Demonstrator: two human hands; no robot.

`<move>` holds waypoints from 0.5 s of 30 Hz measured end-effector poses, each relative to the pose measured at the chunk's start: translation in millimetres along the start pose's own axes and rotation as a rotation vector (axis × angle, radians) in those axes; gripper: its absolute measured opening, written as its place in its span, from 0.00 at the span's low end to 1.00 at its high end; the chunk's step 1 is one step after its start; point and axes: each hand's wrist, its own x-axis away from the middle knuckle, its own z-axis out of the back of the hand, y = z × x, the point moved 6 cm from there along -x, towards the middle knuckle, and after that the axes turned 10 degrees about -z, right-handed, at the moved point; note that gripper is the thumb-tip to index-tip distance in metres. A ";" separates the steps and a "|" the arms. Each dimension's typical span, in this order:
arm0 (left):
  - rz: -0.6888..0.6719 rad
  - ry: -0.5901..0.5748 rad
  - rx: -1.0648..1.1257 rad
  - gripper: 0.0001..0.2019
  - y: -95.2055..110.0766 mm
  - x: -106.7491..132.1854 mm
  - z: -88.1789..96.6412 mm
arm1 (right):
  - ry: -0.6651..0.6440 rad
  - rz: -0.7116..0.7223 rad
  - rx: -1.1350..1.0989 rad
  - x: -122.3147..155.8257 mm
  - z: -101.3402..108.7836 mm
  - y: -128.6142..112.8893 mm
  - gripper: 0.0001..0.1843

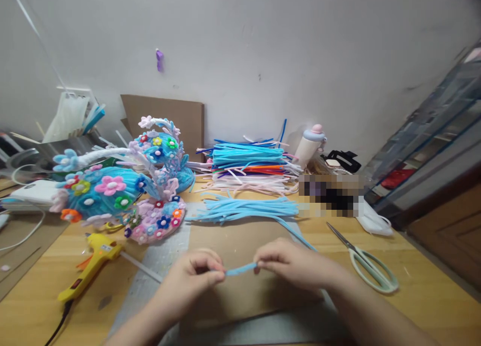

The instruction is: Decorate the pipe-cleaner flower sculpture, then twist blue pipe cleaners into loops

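A short light-blue pipe cleaner (241, 270) stretches between my two hands above a brown cardboard sheet (240, 296). My left hand (195, 272) pinches its left end between thumb and fingers. At the other end, my right hand (287, 262) grips it with the fingertips. Just beyond my hands lies a loose bundle of light-blue pipe cleaners (248, 209), with one strand trailing out to the right. Behind that bundle, a taller pile of pipe cleaners (248, 156) holds bright blue, orange, white and pink ones.
Fuzzy flower-covered ornaments (101, 191) stand at the left. In front of them lies a yellow glue gun (92, 266) with its cord and a glue stick. Scissors (370, 268) with pale green handles rest at the right. A bottle (310, 145) stands by the wall.
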 end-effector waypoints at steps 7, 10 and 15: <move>0.049 0.457 0.306 0.15 -10.7 20.6 50.9 | 0.144 -0.104 -0.163 20.3 31.8 50.3 0.19; 0.054 0.604 0.495 0.15 -8.8 26.1 49.2 | 0.058 -0.109 -0.235 24.2 8.9 46.5 0.19; -0.106 0.850 0.566 0.11 45.6 35.5 66.2 | -0.149 -0.106 -0.203 17.8 -26.2 34.6 0.16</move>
